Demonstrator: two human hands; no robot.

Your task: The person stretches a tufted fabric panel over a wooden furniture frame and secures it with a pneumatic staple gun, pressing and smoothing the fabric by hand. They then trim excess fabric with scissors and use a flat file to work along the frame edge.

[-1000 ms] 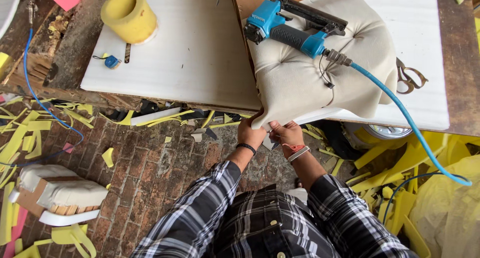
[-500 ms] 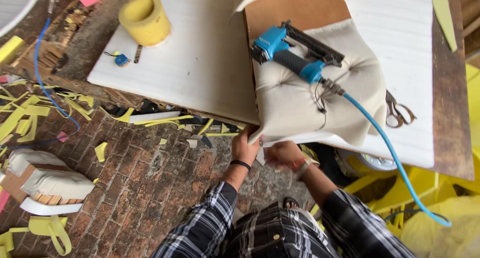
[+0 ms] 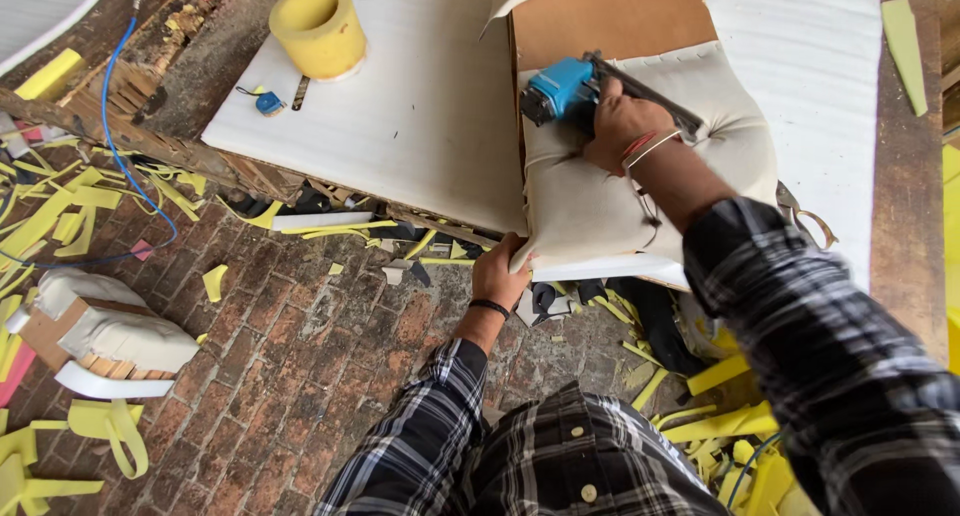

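Right hand (image 3: 618, 126) now over blue stapler (image 3: 562, 86), handle hidden

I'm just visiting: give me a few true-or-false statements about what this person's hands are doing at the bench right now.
1. The right hand grips the blue staple gun. True.
2. The left hand holds the yellow foam cylinder. False: it pinches the cream cushion's lower corner.
3. The staple gun lies on the brick floor. False: it sits on the cushion.
4. Yellow foam scraps litter the floor. True.
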